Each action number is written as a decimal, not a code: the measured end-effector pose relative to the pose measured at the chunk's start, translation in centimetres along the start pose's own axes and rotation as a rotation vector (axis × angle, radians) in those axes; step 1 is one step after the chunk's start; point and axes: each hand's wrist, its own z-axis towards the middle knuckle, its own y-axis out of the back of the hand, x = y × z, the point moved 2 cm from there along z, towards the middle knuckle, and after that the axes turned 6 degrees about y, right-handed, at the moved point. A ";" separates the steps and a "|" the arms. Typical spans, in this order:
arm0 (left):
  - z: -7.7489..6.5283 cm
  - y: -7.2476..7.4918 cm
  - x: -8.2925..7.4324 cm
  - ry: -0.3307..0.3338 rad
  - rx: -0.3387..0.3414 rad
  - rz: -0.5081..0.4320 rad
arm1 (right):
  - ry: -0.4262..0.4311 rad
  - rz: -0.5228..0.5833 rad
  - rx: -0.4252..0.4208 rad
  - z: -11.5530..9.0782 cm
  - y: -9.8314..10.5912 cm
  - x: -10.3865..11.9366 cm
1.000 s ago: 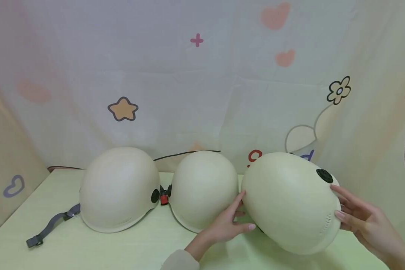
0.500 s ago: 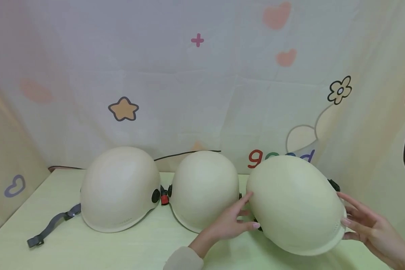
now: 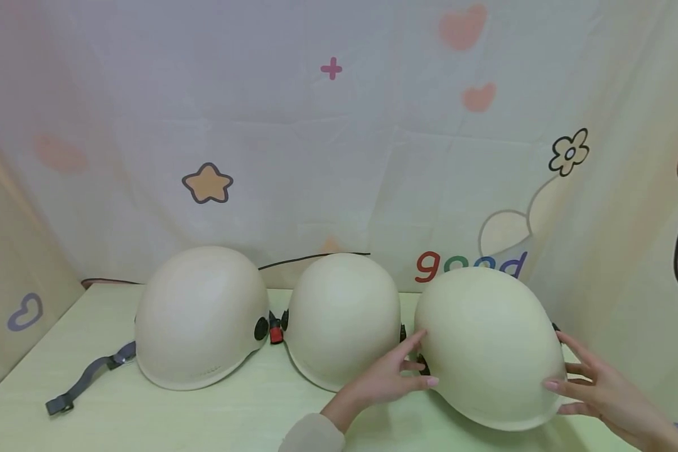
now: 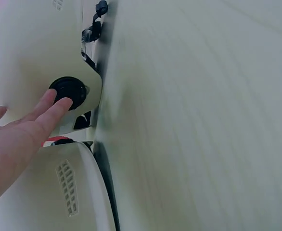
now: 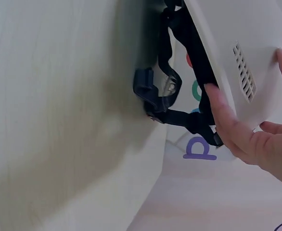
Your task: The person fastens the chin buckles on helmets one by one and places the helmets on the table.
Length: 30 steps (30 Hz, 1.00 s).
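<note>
A cream helmet [image 3: 486,345] at the right end of the row is between my two hands. My right hand [image 3: 610,389] grips its right side, thumb on the shell and a finger at the rim in the right wrist view. That rim stands raised off the table there, with a dark chin strap [image 5: 167,103] hanging underneath. My left hand [image 3: 381,380] touches the helmet's left side with extended fingers. Two of those fingertips lie at a black round disc [image 4: 70,91] on the shell in the left wrist view. The helmet's far side is hidden.
A second cream helmet [image 3: 344,314] stands in the middle, right behind my left hand. Further left sits a third helmet [image 3: 200,320], its grey strap [image 3: 90,376] trailing on the pale table [image 3: 164,420]. Between them shows a red buckle [image 3: 275,333]. A printed curtain [image 3: 288,144] closes off the back.
The right helmet has turned between my hands and come down lower, so its right disc has swung away toward the back. My left hand has shifted slightly right with it.
</note>
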 end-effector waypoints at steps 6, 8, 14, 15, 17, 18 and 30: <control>0.1 0.2 0.3 0.035 -0.016 0.000 | -0.047 0.048 -0.031 0.6 -0.7 -0.8; 0.1 0.2 0.4 0.045 -0.020 -0.016 | -0.052 0.059 -0.041 0.9 -1.0 -1.1; 0.3 0.3 0.7 0.062 -0.025 -0.054 | -0.051 0.099 -0.064 1.6 -1.5 -2.2; 0.3 0.2 0.8 0.065 -0.026 -0.054 | -0.056 0.103 -0.067 1.7 -1.5 -2.3; 0.4 0.1 0.9 0.074 -0.027 -0.056 | -0.062 0.114 -0.070 1.9 -1.5 -2.6; 0.4 0.1 0.9 0.076 -0.026 -0.059 | -0.064 0.124 -0.069 2.0 -1.5 -2.8; 0.9 -0.2 0.9 0.105 0.001 -0.108 | -0.041 0.243 0.001 3.2 -0.8 -5.0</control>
